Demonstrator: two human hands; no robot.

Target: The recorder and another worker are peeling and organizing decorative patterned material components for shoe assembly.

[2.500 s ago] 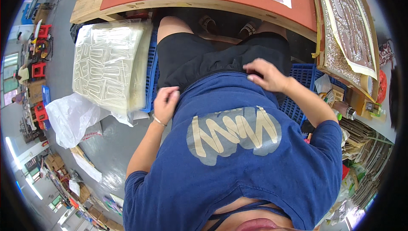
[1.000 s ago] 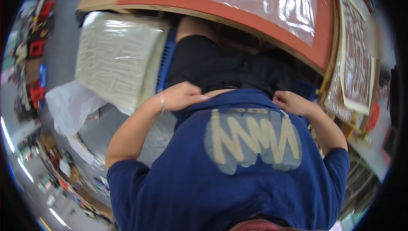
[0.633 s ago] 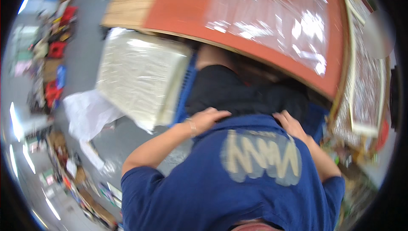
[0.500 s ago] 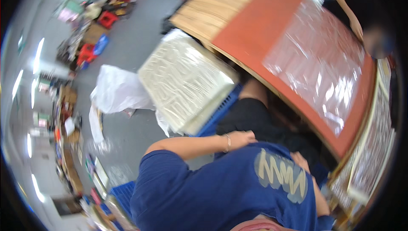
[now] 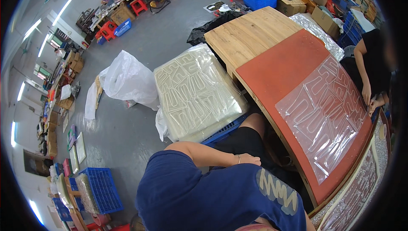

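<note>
My left hand (image 5: 249,159) lies on my lap over the black shorts (image 5: 231,148), its fingers resting flat with no object in them. There is a thin bracelet on that wrist. The right hand is hidden beyond my blue shirt (image 5: 199,188); only a bit of that arm shows at the lower edge. In front of me stands a table with a red-brown mat (image 5: 278,56). A clear plastic sheet (image 5: 325,112) with raised curved outlines lies on the mat, touched by neither hand. To its left, a thick stack of similar clear sheets (image 5: 195,90) rests on a blue crate (image 5: 227,131).
Across the table at the right edge, a co-worker's hands (image 5: 369,99) are close together by the mat. A wooden board (image 5: 250,29) forms the table's far part. A white plastic bag (image 5: 129,80) sits left of the stack. A blue basket (image 5: 102,188) stands lower left.
The view has swung and sharpened, with the table now lower in the picture. My right hand, seen earlier by my shirt, has gone out of sight. The left still rests on my lap.
</note>
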